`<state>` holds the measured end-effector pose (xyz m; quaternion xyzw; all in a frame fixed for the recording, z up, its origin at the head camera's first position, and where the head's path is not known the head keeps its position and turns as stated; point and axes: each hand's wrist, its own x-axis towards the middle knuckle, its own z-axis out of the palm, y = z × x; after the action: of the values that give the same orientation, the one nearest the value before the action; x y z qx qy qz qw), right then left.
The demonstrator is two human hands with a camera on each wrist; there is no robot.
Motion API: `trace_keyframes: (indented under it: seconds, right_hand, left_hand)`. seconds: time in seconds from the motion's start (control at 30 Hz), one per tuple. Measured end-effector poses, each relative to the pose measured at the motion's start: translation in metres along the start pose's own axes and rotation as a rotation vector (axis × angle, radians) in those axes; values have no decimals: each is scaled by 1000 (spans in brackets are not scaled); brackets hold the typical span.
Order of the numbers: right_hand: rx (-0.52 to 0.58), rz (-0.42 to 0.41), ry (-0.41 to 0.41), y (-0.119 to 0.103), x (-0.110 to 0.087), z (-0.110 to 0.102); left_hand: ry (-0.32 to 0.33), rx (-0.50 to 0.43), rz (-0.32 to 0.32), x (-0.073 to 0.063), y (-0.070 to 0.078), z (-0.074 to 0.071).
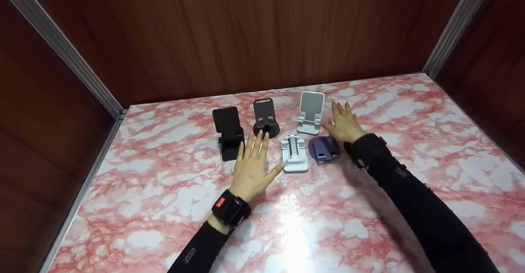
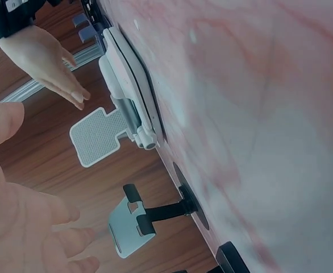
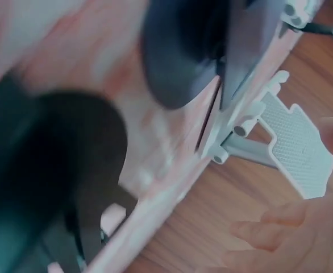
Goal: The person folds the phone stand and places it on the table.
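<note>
My left hand (image 1: 252, 170) hovers palm down with fingers straight and spread. Its fingertips overlap the front of a black phone stand with a round base (image 1: 264, 111), and its thumb reaches towards a folded white phone stand (image 1: 294, 158). A larger black phone stand (image 1: 229, 125) is left of the fingers. My right hand (image 1: 345, 124), fingers also extended, is beside an upright white phone stand (image 1: 311, 105). A folded dark purple phone stand (image 1: 325, 149) with a round base lies just below that hand. In the right wrist view the purple stand (image 3: 180, 57) appears close up. Neither hand holds anything.
The stands are grouped on a red-and-white marbled tabletop (image 1: 164, 191). Brown wood-look panels (image 1: 246, 35) enclose the back and sides, with grey metal posts (image 1: 69, 55) at the corners. A dark blurred shape (image 3: 53, 170) fills the right wrist view's lower left.
</note>
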<state>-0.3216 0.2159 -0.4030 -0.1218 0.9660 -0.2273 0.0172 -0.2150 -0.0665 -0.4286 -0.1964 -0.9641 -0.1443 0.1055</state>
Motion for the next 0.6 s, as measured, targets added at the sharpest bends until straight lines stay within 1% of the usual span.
trace_keyframes:
  seconds: [0.1, 0.17, 0.3, 0.4, 0.5, 0.6]
  right_hand:
    - [127, 9, -44, 1, 5, -3]
    - [213, 28, -49, 1, 8, -5]
    - [422, 74, -3, -2, 13, -8]
    - [575, 110, 37, -4, 16, -9]
    - [671, 139, 63, -4, 18, -9]
    - [745, 148, 78, -4, 20, -7]
  left_hand:
    - [-4, 1, -7, 1, 2, 2]
    - [-2, 8, -7, 2, 3, 4]
    - [-7, 23, -6, 5, 5, 6]
    - [-16, 11, -6, 6, 6, 7]
    - [-27, -1, -9, 7, 8, 7]
    - [-34, -3, -11, 7, 10, 7]
